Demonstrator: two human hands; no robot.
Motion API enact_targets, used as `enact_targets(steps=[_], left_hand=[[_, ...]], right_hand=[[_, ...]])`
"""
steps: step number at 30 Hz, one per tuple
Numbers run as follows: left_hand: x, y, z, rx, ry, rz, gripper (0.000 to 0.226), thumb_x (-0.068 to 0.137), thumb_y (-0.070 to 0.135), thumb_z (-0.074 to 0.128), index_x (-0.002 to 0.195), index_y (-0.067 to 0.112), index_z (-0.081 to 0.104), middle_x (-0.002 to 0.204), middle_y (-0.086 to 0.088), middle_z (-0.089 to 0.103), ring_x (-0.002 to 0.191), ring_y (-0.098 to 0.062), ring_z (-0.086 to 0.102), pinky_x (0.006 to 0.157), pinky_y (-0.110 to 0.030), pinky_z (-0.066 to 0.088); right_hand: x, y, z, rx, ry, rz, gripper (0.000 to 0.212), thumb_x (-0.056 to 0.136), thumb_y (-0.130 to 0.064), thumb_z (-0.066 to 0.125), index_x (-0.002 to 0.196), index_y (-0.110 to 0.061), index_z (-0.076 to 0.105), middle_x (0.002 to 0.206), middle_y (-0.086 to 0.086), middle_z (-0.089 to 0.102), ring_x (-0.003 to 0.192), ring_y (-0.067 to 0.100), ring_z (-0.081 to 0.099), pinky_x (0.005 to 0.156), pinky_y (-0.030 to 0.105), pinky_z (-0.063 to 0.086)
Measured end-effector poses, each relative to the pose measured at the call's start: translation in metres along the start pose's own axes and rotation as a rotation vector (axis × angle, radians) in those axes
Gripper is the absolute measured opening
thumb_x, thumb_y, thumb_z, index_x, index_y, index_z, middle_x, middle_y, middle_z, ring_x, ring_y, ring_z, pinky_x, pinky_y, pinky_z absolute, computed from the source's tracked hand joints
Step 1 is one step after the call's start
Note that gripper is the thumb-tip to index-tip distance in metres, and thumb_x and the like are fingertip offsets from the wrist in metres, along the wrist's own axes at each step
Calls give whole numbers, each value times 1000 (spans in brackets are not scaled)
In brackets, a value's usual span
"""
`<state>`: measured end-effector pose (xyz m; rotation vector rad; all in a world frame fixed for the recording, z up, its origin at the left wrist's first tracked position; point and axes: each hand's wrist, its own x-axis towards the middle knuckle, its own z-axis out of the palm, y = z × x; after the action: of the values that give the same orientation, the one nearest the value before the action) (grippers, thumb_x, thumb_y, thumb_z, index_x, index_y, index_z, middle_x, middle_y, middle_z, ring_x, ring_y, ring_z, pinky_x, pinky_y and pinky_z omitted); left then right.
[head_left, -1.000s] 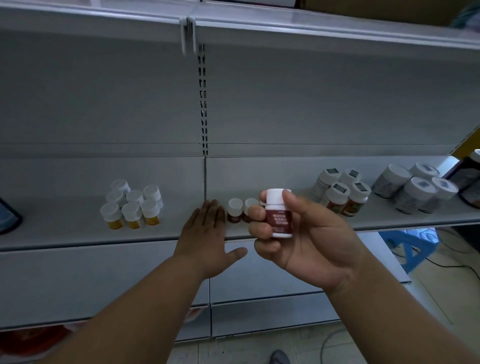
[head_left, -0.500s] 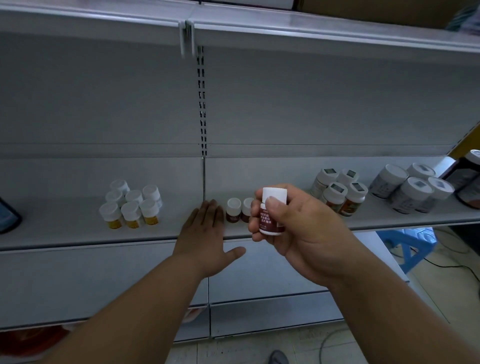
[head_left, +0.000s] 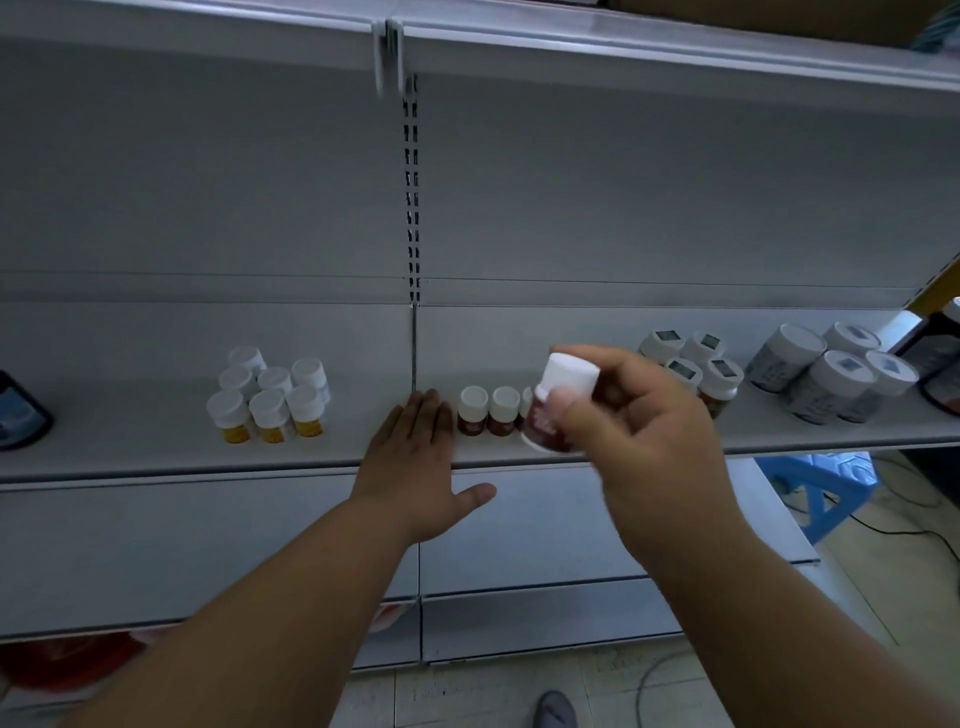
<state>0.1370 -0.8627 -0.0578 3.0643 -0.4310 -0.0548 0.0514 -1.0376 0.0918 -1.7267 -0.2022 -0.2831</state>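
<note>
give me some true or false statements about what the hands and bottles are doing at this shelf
1. The right hand holds a white-capped bottle with a dark red label. True.
2. That bottle is upright. False: it is tilted in the fingers.
3. The left hand grips a yellow-labelled bottle. False: it lies flat on the shelf and holds nothing; the yellow-labelled bottles stand apart to its left.
4. Other red-labelled bottles stand on the shelf just right of the left hand. True.
</note>
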Motion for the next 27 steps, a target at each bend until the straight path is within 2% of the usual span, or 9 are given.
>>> enact_targets(steps=[2, 4, 7, 11, 13, 15, 17, 21, 27], left_hand=[[0, 0, -1, -6, -8, -4, 110, 82, 85, 29, 157, 10, -1, 166, -9, -10, 152, -24, -13, 123, -39, -6], [-1, 0, -2, -10, -8, -2, 110, 82, 85, 29, 157, 10, -1, 166, -9, -9, 152, -24, -13, 123, -39, -5], [-2, 0, 0, -29, 2, 1, 110, 82, 85, 30, 158, 11, 0, 166, -9, -7, 152, -24, -11, 123, -39, -4], [-2, 0, -1, -24, 4, 0, 110, 82, 85, 28, 157, 10, -1, 166, -9, -9, 152, -24, -13, 123, -39, -6], [-1, 0, -2, -11, -6, -1, 110, 83, 85, 27, 157, 9, -4, 165, -9, -12, 152, -24, -15, 123, -39, -7], [-1, 1, -3, -5, -9, 1, 111, 83, 85, 27, 157, 9, -5, 165, -9, -14, 152, -25, -15, 123, -39, -8], [-2, 1, -3, -5, -5, 1, 110, 84, 84, 27, 157, 9, -5, 165, -9, -14, 152, -24, -15, 122, -38, -9], [-3, 2, -6, 2, -7, 3, 107, 85, 82, 28, 157, 9, -4, 165, -10, -13, 152, -24, -15, 120, -37, -11], [-3, 2, -7, 0, -15, 1, 107, 86, 82, 26, 157, 8, -5, 165, -12, -13, 152, -25, -15, 120, -37, -12]], right_hand=[[7, -3, 1, 225, -14, 377, 8, 90, -18, 63, 95, -14, 67, 79, 4, 70, 64, 11, 62, 51, 16, 44], [17, -1, 0, 468, -118, 681, 27, 84, -22, 62, 102, -3, 65, 78, 16, 66, 57, 17, 53, 45, 21, 35], [30, 2, -1, 719, -246, 885, 37, 82, -25, 56, 106, 2, 62, 79, 14, 62, 54, 15, 50, 44, 20, 36], [57, 9, 4, 521, -136, 688, 18, 92, -13, 54, 102, -1, 62, 85, 15, 63, 62, 23, 62, 51, 27, 51], [81, 19, 7, 82, -110, 432, 15, 90, -10, 60, 104, -8, 65, 93, 8, 67, 70, 22, 65, 60, 28, 54], [105, 33, 11, -435, -159, 181, 24, 86, -16, 66, 109, -21, 65, 101, -7, 65, 81, 11, 64, 64, 16, 50], [125, 45, 18, -688, -263, 60, 33, 81, -20, 69, 113, -25, 63, 107, -13, 61, 88, 7, 59, 65, 10, 40], [145, 68, 29, -824, -401, 30, 38, 80, -18, 70, 116, -24, 61, 114, -7, 60, 91, 8, 52, 62, 12, 33], [154, 79, 39, -941, -590, -17, 34, 84, -12, 67, 118, -17, 65, 117, -2, 64, 93, 8, 53, 80, 22, 40]])
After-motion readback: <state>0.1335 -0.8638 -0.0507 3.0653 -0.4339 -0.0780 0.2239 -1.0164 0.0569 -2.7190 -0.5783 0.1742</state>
